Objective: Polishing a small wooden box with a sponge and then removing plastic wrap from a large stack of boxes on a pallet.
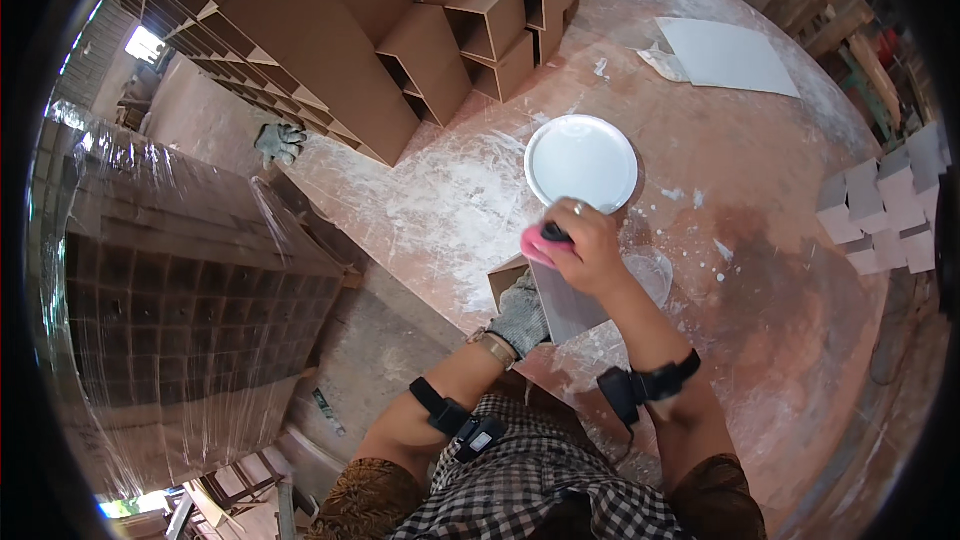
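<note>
In my right hand (588, 248), bare with a ring on one finger, is a tool with a black handle (556, 233) and a soft pink head (540, 244). The pink part rests at the upper edge of a small open box (570, 308), whose upper face looks greyish and whose inside is brown. My left hand (522, 318), in a grey knit glove, holds this box at its left side; some of its fingers are hidden. Just beyond my right hand stands a round white-rimmed tub (582, 162) of whitish liquid.
Brown open boxes (430, 50) are stacked at the far left. White-faced blocks (885, 202) stand at the right. A white sheet (730, 56) lies on the white-smeared reddish surface (760, 170). A loose glove (280, 143) and a film-wrapped stack (190, 310) are left; a clear round lid (652, 278) lies near my right forearm.
</note>
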Demonstrator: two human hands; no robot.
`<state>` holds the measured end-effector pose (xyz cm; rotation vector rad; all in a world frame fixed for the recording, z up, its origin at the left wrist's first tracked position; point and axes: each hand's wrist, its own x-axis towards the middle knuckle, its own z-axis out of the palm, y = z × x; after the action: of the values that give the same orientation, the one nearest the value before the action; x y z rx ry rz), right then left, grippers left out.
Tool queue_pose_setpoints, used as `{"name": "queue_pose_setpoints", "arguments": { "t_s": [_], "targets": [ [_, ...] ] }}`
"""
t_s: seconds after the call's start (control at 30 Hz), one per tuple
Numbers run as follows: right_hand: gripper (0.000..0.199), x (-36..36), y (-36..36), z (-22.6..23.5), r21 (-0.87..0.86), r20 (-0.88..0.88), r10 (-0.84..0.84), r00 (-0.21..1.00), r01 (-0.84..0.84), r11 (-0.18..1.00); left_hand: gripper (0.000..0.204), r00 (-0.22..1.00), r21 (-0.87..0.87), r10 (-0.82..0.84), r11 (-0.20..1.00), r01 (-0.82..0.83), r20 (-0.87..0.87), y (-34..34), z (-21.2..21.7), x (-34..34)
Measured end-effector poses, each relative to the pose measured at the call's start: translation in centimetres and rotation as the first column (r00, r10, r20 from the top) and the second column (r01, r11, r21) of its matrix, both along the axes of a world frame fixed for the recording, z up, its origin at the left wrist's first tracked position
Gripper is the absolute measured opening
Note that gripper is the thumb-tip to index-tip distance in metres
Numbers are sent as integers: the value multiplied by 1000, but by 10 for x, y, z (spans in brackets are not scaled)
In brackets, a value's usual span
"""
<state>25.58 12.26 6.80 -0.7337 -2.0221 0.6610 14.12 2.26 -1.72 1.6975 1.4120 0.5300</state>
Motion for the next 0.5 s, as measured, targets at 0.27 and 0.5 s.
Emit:
{"name": "queue_pose_setpoints", "arguments": {
  "t_s": [0.27, 0.5],
  "targets": [
    [20, 15, -66, 20, 120, 3, 340, 940, -338, 933, 45, 775, -265, 203, 963, -48, 599, -26, -22, -17],
    [28, 78, -121, 9, -148, -171, 218, 961, -244, 958, 45, 916, 193, 82, 981, -5, -392, -4, 27, 3]
  ]
}}
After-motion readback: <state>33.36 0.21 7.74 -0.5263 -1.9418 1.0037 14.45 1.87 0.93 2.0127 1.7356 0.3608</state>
